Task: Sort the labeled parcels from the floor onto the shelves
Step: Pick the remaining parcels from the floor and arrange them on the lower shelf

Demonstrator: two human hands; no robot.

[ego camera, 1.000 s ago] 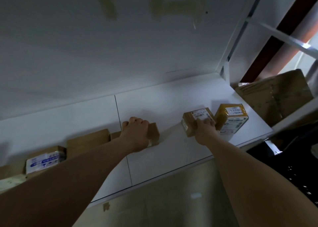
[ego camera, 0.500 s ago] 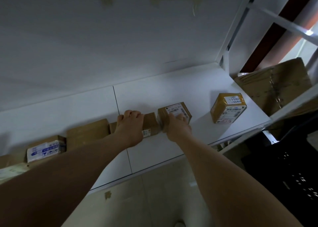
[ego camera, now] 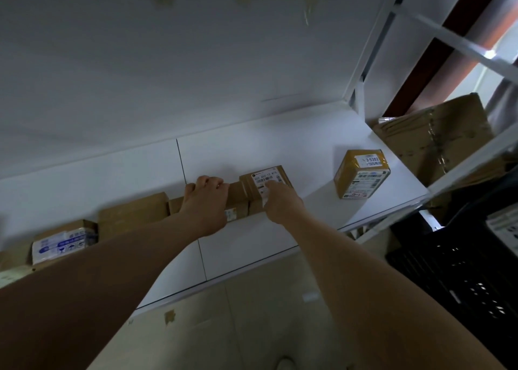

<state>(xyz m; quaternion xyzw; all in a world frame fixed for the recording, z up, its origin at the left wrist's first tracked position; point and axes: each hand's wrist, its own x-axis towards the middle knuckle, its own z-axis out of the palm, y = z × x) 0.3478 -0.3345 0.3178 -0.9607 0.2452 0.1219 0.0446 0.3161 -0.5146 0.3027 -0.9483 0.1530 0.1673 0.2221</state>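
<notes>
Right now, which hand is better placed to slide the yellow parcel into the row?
Likely right. The right hand rests on the labeled box nearest the yellow parcel; the left hand grips a brown box farther away.

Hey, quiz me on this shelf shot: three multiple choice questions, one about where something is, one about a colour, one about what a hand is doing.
1. Where is the yellow-taped parcel?
A. On the floor.
B. Alone near the right end of the shelf.
C. In a black crate.

2. What colour is the shelf board?
A. White.
B. Red.
C. Black.

3. What is the left hand doing?
A. Hanging idle.
B. Lifting the yellow-taped parcel.
C. Lying over a small brown box.

Answers: B, it stands by itself on the board near the right end. A, the bare board shows white. C, its fingers curl over the box's far edge.
</notes>
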